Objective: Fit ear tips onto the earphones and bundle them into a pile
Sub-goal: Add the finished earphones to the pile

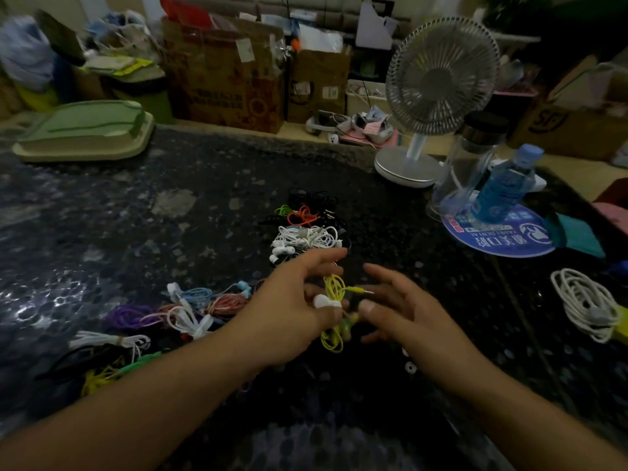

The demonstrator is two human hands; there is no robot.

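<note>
One dark speckled table (pixel 142 212), with both hands of a person working over its near middle. The left hand (pixel 299 311) gripped a coil of yellow earphones (pixel 334 294), thumb and fingers pinching the wire, forefinger stretched toward the far side; a white ear tip (pixel 323 301) sat at its thumb. The right hand (pixel 401 307) lay just beside the coil, thumb touching the earbud end, the other fingers spread loosely; whether it actually pinched anything could not be told. The yellow plug (pixel 360 289) stuck out rightward between the two hands. Just beyond the hands: a pile of bundled earphones (pixel 307 229), white nearest, then orange and green, black farthest. To the near left: a loose spread of earphones (pixel 163 317) in blue, pink, purple, white, black and yellow. Near right of the hands: small white ear tips (pixel 410 367) scattered on the tabletop. Far right edge: a coiled white cable (pixel 584 304). Right, farther back: a white desk fan (pixel 438 79), a clear jar (pixel 465 164) with a dark lid, and a blue bottle (pixel 506 185) standing on a round blue mat (pixel 499 246). Far left: a green tray (pixel 85 130). Behind the table: brown cardboard boxes (pixel 231 79).
</note>
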